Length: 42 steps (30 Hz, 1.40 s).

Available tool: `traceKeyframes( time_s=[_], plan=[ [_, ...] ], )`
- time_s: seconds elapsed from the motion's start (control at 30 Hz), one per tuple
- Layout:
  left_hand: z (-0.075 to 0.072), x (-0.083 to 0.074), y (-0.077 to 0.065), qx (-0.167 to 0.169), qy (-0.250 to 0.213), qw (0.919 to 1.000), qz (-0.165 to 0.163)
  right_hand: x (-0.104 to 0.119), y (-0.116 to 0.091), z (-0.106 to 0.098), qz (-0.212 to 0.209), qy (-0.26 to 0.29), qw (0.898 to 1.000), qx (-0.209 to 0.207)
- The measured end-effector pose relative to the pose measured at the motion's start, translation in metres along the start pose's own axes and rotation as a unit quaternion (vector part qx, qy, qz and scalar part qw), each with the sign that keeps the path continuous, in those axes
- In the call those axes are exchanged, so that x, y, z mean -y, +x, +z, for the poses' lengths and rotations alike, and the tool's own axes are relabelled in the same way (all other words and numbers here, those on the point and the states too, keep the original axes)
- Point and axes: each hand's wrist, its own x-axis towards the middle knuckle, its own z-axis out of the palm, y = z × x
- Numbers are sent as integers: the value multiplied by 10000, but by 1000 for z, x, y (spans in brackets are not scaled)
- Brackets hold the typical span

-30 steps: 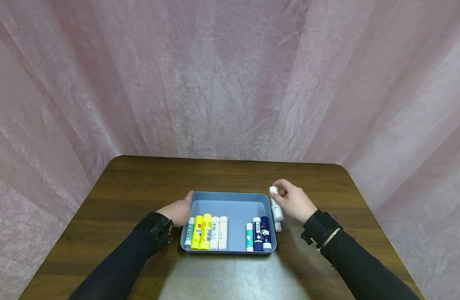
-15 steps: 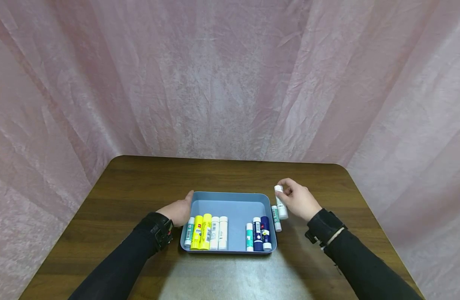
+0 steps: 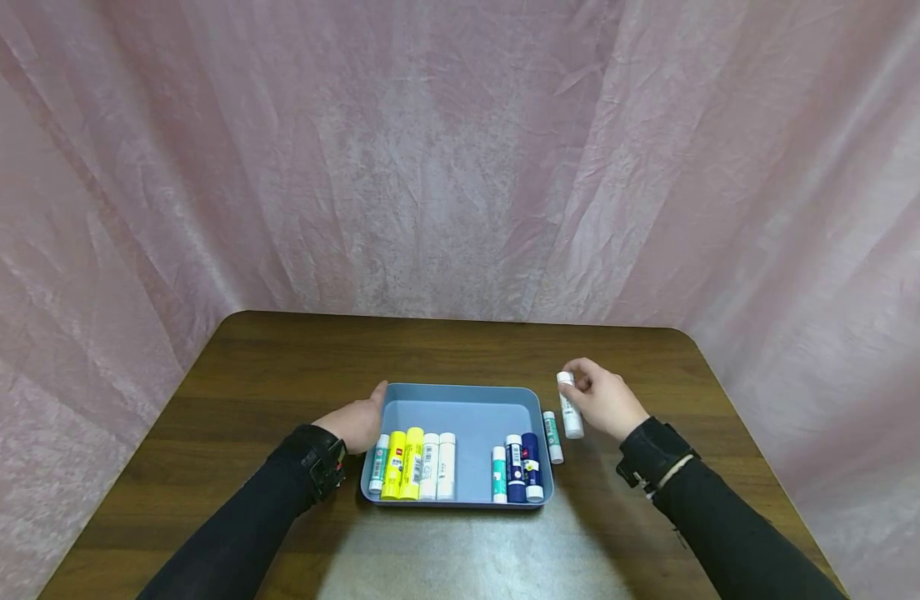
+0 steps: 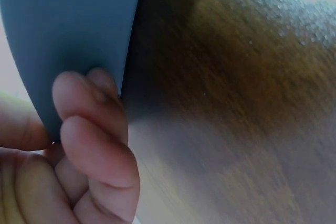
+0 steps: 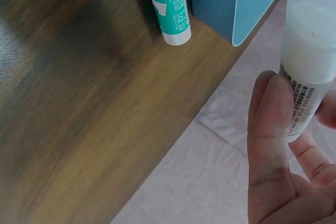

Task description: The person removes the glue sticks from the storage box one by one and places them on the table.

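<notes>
My right hand (image 3: 605,402) pinches a white glue stick (image 3: 572,423) between thumb and fingers, right of the blue-grey tray (image 3: 467,408). In the right wrist view, this glue stick (image 5: 310,40) shows a translucent cap and small print. A green-and-white glue stick (image 3: 552,437) lies on the table between the tray's right wall and that hand. At the tray's left side my left hand (image 3: 357,422) grips the rim and wall. In the left wrist view its curled fingers (image 4: 100,150) press the tray's outer wall (image 4: 73,19), the thumb on the other side.
Inside the tray, a green-and-white stick (image 3: 378,463), two yellow sticks (image 3: 412,463) and two white ones (image 3: 446,467) line the left. A green stick (image 3: 499,475) and two navy ones (image 3: 532,467) lie right. Beyond the wooden table (image 3: 460,350) hangs a pink curtain (image 3: 460,167).
My right hand has carried the white glue stick rightward, away from the tray, uncovering the green-and-white glue stick on the table. The left hand and tray have stayed still.
</notes>
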Motion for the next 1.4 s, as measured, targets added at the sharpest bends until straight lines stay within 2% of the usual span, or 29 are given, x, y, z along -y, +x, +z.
traceKeyframes(
  time_s=[0.9,1.4],
  plan=[
    [0,-1,1,-17,129,9999,34,-24,6,5,392,-274,9987,201],
    [3,3,8,-7,158,9999,14,-31,8,10,579,-452,9966,361]
  ],
)
